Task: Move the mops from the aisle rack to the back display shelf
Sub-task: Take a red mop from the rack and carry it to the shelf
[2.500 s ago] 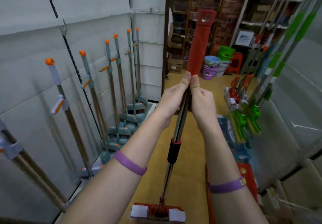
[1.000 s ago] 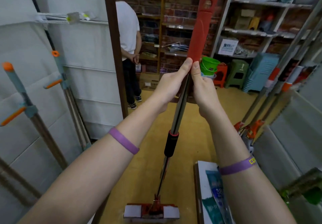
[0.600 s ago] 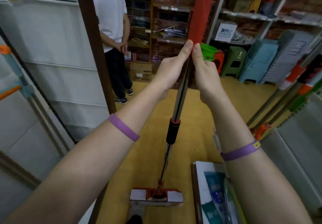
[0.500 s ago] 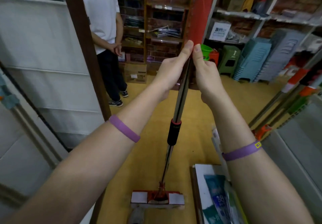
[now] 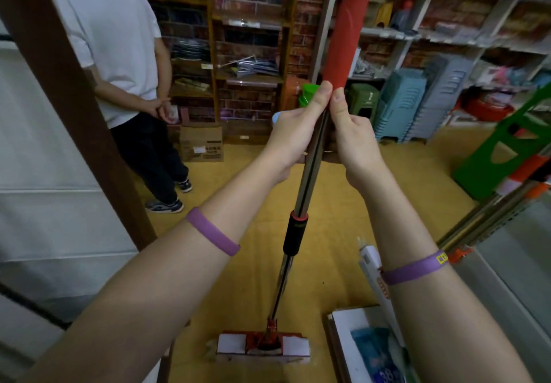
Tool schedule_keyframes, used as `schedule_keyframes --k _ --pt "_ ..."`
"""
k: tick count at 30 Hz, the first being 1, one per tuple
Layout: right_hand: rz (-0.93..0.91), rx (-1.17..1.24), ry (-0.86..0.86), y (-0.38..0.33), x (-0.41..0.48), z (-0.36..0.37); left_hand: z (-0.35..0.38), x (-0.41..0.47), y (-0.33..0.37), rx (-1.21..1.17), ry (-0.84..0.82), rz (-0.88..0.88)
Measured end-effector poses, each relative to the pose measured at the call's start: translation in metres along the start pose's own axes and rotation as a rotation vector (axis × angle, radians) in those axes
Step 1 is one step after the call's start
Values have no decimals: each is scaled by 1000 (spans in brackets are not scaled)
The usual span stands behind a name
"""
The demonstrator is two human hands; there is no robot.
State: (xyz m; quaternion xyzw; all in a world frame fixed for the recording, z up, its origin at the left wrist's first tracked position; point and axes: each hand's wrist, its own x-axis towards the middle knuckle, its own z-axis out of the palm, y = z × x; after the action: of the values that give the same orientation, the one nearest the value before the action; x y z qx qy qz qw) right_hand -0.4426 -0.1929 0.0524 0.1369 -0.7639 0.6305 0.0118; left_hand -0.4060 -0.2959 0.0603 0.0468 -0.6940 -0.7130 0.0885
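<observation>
Left hand: your left hand [image 5: 293,135] grips the mop [image 5: 310,168] just below its red grip.
Right hand: your right hand [image 5: 353,135] grips it opposite, thumbs nearly touching.
Mop head: down near the yellow floor [image 5: 343,203].
Bystander: a person in a white shirt [image 5: 119,54] stands at left.

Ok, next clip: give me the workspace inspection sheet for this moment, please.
Surface: yellow-tan shop floor.
Job's things: red-handled mop, tilted slightly; its mop head low by the floor, contact unclear; other mops lean at right.
Clutter: cardboard box by the shelving; boxed goods lower right.
Hands: left hand and right hand both grip the mop's metal pole just below the red grip.
Cables: nothing seen.
Surroundings: a person in a white shirt stands at left; stocked shelves and stacked plastic stools behind.
</observation>
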Motion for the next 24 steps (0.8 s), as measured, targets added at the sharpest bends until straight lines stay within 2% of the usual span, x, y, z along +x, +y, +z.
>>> schedule_keyframes --k 7,14,24 --pt "9 43 62 22 63 -32 31 81 -6 53 -114 18" --pt "4 2 172 42 144 -80 86 173 -6 43 -150 -22" --pt "27 -99 338 48 190 -171 176 247 9 72 -419 36"
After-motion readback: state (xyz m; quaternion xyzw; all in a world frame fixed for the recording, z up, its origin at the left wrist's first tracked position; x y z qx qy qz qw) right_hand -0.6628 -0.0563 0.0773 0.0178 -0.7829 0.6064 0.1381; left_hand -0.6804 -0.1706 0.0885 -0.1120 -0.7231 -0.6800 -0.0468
